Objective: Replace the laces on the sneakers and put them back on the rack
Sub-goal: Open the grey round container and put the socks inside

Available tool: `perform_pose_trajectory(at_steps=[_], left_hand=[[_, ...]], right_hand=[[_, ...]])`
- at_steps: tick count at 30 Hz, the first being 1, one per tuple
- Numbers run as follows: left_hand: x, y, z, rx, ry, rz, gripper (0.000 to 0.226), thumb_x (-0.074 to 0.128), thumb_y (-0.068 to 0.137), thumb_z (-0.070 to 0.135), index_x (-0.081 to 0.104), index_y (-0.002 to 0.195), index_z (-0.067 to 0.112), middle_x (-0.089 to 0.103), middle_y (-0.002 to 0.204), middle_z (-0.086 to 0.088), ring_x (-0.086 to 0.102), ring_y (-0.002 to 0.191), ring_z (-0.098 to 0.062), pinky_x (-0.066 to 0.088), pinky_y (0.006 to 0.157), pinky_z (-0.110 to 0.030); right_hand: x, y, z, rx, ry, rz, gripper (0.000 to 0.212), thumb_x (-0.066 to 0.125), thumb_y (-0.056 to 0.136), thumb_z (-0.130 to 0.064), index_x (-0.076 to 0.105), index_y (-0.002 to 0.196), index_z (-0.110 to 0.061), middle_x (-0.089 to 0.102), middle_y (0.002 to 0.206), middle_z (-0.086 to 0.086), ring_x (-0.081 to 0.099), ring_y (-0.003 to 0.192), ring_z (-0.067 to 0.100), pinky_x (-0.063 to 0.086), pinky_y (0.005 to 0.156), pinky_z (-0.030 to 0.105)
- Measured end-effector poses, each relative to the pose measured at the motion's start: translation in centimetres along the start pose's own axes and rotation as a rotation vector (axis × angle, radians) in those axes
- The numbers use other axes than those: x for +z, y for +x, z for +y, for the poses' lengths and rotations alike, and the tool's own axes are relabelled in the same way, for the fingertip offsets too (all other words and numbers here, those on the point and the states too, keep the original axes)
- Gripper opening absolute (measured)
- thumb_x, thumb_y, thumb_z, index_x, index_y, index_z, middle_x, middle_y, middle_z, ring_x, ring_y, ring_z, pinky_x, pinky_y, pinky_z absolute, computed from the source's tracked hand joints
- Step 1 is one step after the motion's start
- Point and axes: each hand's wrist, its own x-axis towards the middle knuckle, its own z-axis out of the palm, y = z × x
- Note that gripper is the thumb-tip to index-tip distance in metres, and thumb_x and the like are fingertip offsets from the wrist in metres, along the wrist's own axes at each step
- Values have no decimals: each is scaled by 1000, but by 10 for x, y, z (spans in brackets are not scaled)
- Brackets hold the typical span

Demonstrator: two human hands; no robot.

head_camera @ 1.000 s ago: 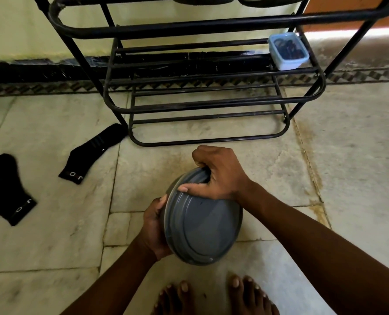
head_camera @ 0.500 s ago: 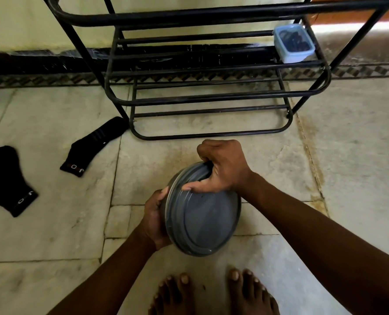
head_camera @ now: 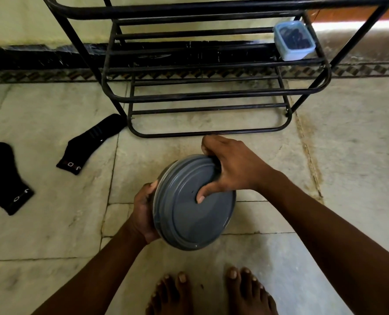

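Note:
I hold a round container with a grey lid point(head_camera: 194, 212) in front of me, tilted so the lid faces me. My left hand point(head_camera: 143, 212) grips the container's left side from behind. My right hand point(head_camera: 232, 167) curls its fingers over the lid's upper right rim, and its thumb presses on the lid's face. The black metal shoe rack point(head_camera: 202, 94) stands against the wall ahead; its lower shelves show no shoes. No sneakers or laces are in view.
A small clear box with a blue lid and dark contents point(head_camera: 294, 40) sits on the rack's right end. Two black socks point(head_camera: 5, 178) point(head_camera: 93, 142) lie on the stone floor at left. My bare feet point(head_camera: 211, 292) are at the bottom.
My right thumb has slid from the lid's left edge to near its centre. The container stays held in both hands, and the view has tilted slightly downward.

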Motion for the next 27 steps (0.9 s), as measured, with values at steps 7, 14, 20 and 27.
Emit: perform_pose_trajectory(at_steps=[7, 14, 20, 27], left_hand=[[2, -7, 6, 49, 51, 142, 66, 24, 100, 48, 80, 107, 13, 77, 104, -12, 74, 96, -25, 61, 79, -37], [5, -1, 10, 85, 15, 224, 75, 18, 108, 51, 82, 100, 13, 78, 91, -8, 75, 83, -21, 62, 72, -34], [3, 2, 8, 54, 57, 362, 67, 34, 101, 61, 75, 122, 11, 70, 123, -17, 72, 103, -30, 61, 84, -41], [1, 2, 11, 198, 168, 459, 61, 37, 103, 56, 63, 135, 11, 68, 129, -20, 66, 119, -37, 58, 94, -49]], right_hand=[[-10, 7, 3, 5, 36, -16, 70, 80, 51, -82, 52, 81, -25, 55, 81, -11, 53, 75, 7, 47, 65, 31], [10, -4, 16, 173, 454, 20, 57, 95, 51, -53, 64, 82, -18, 50, 119, -3, 53, 116, 15, 63, 81, 35], [36, -14, 33, 262, 478, 31, 57, 94, 51, -54, 69, 86, -17, 54, 118, -5, 56, 115, 14, 59, 88, 44], [43, -15, 37, 320, 461, 64, 56, 92, 55, -55, 70, 94, -22, 56, 127, -8, 56, 119, 8, 54, 100, 43]])
